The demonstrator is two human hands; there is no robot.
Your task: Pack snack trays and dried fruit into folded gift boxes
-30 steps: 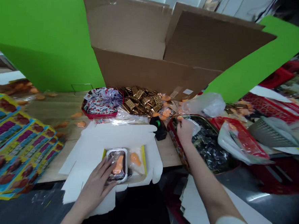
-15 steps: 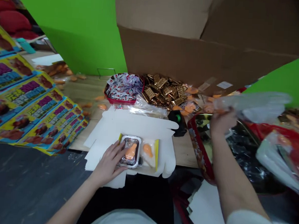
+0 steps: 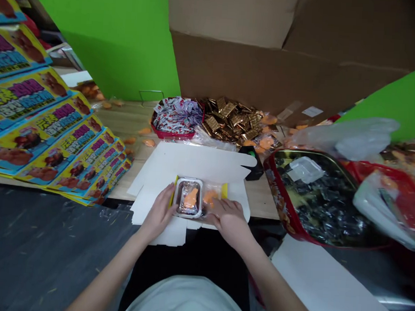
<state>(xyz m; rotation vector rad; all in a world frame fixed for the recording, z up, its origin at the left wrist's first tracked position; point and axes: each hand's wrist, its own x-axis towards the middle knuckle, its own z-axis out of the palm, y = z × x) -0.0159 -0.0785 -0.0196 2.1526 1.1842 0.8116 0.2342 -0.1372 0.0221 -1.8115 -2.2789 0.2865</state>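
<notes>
A small silver-rimmed tray (image 3: 187, 212) holds an orange drumstick-shaped piece (image 3: 190, 199) in clear wrap on something dark. It sits in the left part of a shallow box with yellow end flaps (image 3: 224, 191). My left hand (image 3: 159, 214) rests along the left side, its thumb and fingers closed on the box edge beside the tray. In the right part lies another orange piece (image 3: 209, 196), partly covered by my right hand (image 3: 230, 219). The right fingers are bent down together over that part; what lies under them is hidden. White card sheets (image 3: 157, 171) lie beneath the box.
Stacked printed yellow-blue boxes (image 3: 71, 142) stand at left. Behind are a red tray of sachets (image 3: 177, 118), gold-wrapped pieces (image 3: 231, 119) and a black tape dispenser (image 3: 254, 165). A red-sided tin (image 3: 278, 202) of dark wrapped packets stands at right, near plastic bags (image 3: 363, 137).
My right hand has moved from above the tin at right to the right part of the box. My left hand has shifted to the tray's left side. The view has turned slightly.
</notes>
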